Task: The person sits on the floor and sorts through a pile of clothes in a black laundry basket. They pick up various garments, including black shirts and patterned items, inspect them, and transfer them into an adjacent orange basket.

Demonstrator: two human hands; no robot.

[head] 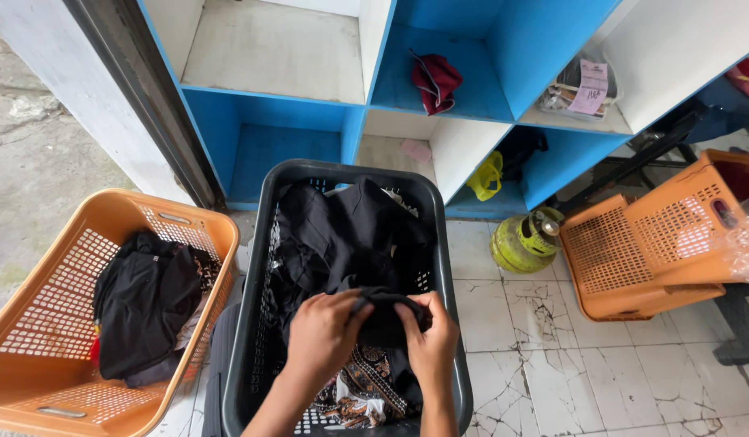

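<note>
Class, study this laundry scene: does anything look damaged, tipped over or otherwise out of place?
Yes. The white floor tiles right of the dark laundry basket are badly cracked. At right, an orange basket lies tipped on its side. A green gas cylinder stands on the floor against the blue shelving, odd among the clothes.

You are looking down from a single head-worn camera, tilted steeply toward the floor and slightly forward. Your hands, left hand (pixel 322 336) and right hand (pixel 429 340), sit close beneath the lens at bottom centre, over the dark laundry basket (pixel 253 324). The view faces the blue-and-white shelf unit (pixel 354 129) (its lower compartments only), which fills the top. The orange basket (pixel 34 324) runs off the left edge and cracked floor tiles (pixel 569 364) spread right. No second view shares the scene.
</note>
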